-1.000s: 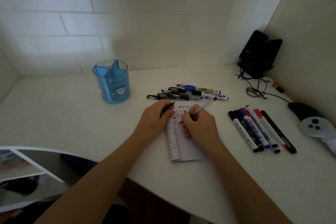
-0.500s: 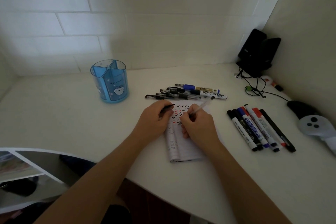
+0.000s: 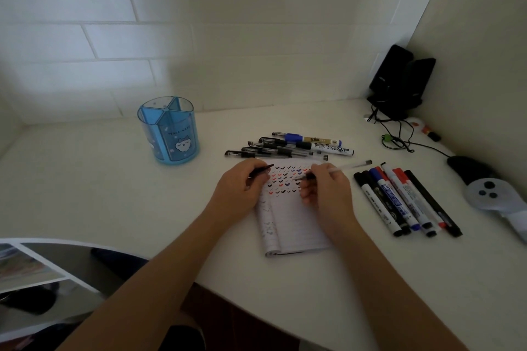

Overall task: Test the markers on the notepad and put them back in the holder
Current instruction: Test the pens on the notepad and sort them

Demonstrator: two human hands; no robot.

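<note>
A small lined notepad (image 3: 296,225) lies on the white desk, its upper part covered with rows of black, red and blue tick marks. My right hand (image 3: 328,194) grips a clear-barrelled pen (image 3: 348,167), now lying nearly level with its tip over the ticks. My left hand (image 3: 242,188) rests on the pad's left edge and pinches a black pen cap (image 3: 261,170). The blue three-part holder (image 3: 168,130) stands empty at the back left. Several pens (image 3: 288,148) lie above the pad. Several whiteboard markers (image 3: 405,199) lie to the right.
Black speakers (image 3: 399,82) with tangled cables (image 3: 399,137) fill the back right corner. A black mouse (image 3: 467,169) and a white controller (image 3: 496,194) sit at the right edge. A white shelf (image 3: 34,265) is below the desk's left front edge.
My right hand has lifted the pen from a writing slant to nearly level, its back end swinging right. The left hand keeps the cap beside the pad.
</note>
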